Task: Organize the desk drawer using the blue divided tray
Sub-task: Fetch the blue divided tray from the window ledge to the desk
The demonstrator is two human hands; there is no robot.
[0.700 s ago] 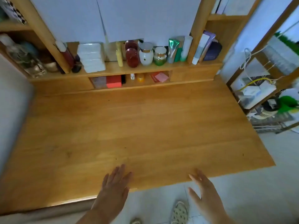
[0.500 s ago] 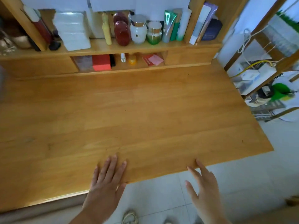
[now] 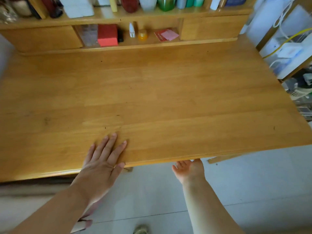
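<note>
- Left hand [image 3: 103, 159] lies flat on the desk [image 3: 168, 92] near its front edge, fingers straight and spread, holding nothing.
- Right hand [image 3: 189, 168] reaches palm-up under the front edge; its fingertips are hidden by the desktop, so we cannot tell whether it grips anything.
- We judge the step in hand to be finding and pulling open the drawer beneath the top. No drawer or blue divided tray is in view; the task looks barely begun.
- To do it well, we would keep the flat hand steadying the top, let the lower hand find the drawer's lip or handle by feel, and pull straight out and level so the drawer does not bind or tip its contents.
- Containers: the open cubby [image 3: 130, 43] at the back of the desk holds a red box [image 3: 107, 35], a small white dropper bottle [image 3: 131, 30], an orange jar [image 3: 142, 35] just beside it, and pink paper on a red card [image 3: 167, 35].
- The upper shelf [image 3: 135, 15] carries bottles and jars, cropped by the frame edge.
</note>
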